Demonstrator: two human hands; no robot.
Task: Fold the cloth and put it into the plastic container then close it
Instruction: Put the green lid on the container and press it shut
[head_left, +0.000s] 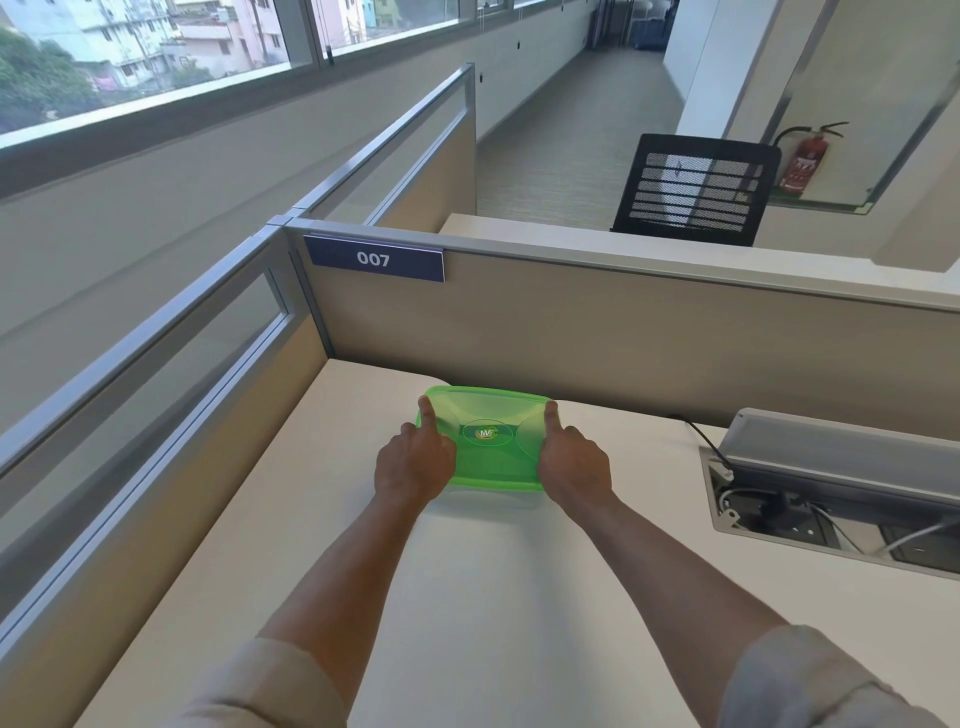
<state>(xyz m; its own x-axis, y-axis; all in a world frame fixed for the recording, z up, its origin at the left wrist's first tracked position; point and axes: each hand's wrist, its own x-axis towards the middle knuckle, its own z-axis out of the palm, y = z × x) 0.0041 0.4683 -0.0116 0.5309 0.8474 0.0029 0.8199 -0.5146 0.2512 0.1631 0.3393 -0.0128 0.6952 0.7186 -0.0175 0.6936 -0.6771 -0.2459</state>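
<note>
Green lid (488, 441) hides the container's contents; cloth perhaps inside, unseen.

Both arms outstretched, left hand (415, 460) and right hand (571, 460) side by side, index fingers extended, others curled.

You have a single view, from the camera on your head, looking forward and down along both forearms onto the pale cream bench (493, 597). It sits close: your left hand (415, 462) and right hand (571, 465) fall near the middle of the frame. The wide lens bends the grey-framed beige partition panel (623, 332) and reaches past it, up to the long strip of windows (156, 57) at upper left and down the carpeted corridor (587, 130) ahead.
</note>
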